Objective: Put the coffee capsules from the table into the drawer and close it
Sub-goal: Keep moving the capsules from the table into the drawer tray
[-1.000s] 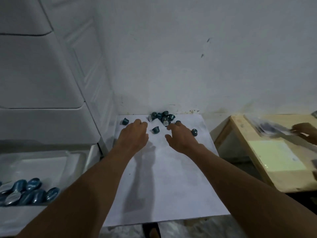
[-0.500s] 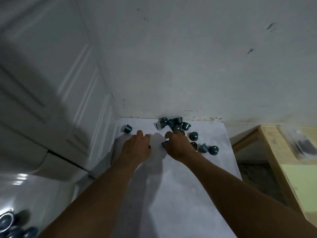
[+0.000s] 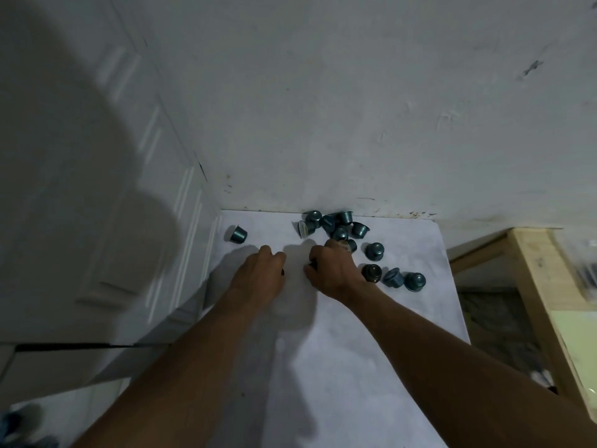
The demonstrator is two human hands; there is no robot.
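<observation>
Capsules (image 3: 336,226) crowding table's (image 3: 371,367) back edge

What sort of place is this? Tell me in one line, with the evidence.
Probably a plain home or storage corner, not a shop: a scuffed white wall, white panelled drawer fronts on the left, and blue coffee capsules loose on a small white table beside a wooden bench.

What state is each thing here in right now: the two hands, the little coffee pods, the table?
Left hand: palm down on the table, fingers curled; something dark shows at its fingertips.
Right hand: fingers curled over pods beside the pile.
Pile of pods: loose by the wall, some tipped over.
Lone pod: on its side, apart at left.
Table: white-topped, pods not yet cleared.
</observation>
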